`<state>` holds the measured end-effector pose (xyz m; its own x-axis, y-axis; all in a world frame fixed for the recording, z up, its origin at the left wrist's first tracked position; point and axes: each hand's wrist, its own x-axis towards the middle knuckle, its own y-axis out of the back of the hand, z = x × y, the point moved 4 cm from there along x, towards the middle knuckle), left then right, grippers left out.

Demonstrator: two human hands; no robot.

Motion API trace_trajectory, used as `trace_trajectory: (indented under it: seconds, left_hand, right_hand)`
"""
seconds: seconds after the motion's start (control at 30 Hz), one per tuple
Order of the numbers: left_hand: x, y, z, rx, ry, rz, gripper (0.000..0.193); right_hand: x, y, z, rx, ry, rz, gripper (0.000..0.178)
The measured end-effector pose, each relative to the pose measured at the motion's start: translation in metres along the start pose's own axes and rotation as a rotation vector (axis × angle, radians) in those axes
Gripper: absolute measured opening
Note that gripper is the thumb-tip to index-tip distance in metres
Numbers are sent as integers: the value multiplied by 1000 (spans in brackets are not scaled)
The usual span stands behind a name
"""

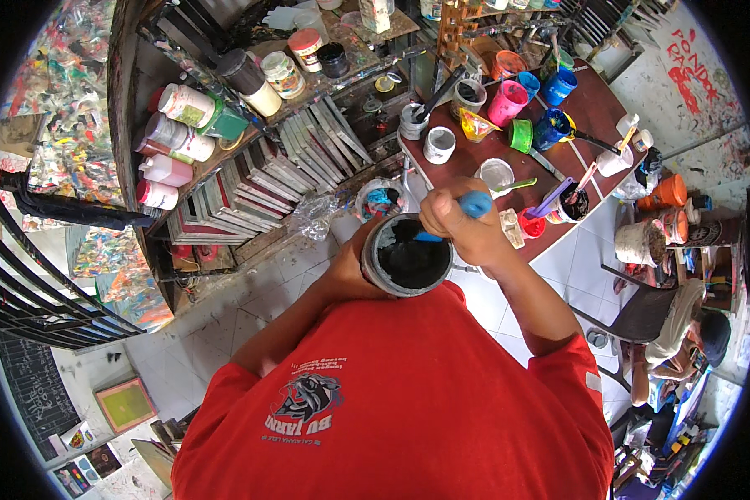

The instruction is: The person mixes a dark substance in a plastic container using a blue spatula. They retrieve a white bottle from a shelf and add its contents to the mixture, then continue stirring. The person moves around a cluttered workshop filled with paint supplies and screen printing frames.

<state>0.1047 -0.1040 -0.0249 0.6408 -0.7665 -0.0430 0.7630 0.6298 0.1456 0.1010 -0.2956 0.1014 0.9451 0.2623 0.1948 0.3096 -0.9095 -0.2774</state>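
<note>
My left hand [350,265] is wrapped around the side of a grey plastic tub [402,288], held in front of my chest. Thick black paint [412,262] lies inside it and smears the inner wall. Closed in a fist, my right hand [467,229] grips a blue-handled tool [476,204] over the tub's right rim. The tool's blue lower part reaches into the tub at the paint; its tip is hidden, so I cannot tell whether it is a spatula or a spoon.
A dark red table [467,162] ahead right bears paint pots, among them a pink cup [508,102] and a white tub [439,145]. Left stands a shelf with bottles and stacked frames [308,154]. A paint-stained bucket [381,198] is just ahead. A person [679,325] is at the right near a chair.
</note>
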Motion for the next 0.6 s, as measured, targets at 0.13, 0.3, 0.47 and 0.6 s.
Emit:
trace_trajectory:
  seconds: [0.13,0.3,0.47,0.6]
  left_hand:
    - [0,3,5,18,-19,3,120]
    - [4,0,21,-28,-55,29,113]
    - [8,-1,12,35,-34,-34,110]
    - [9,-1,13,56,-32,-35,109]
  right_hand:
    - [-9,-2,-1,325,-1,23,50]
    - [-22,-5,-8,447,37,75,53]
    - [-28,-11,-9,556,127,185,52]
    - [-24,-17,1,615,245,228,49]
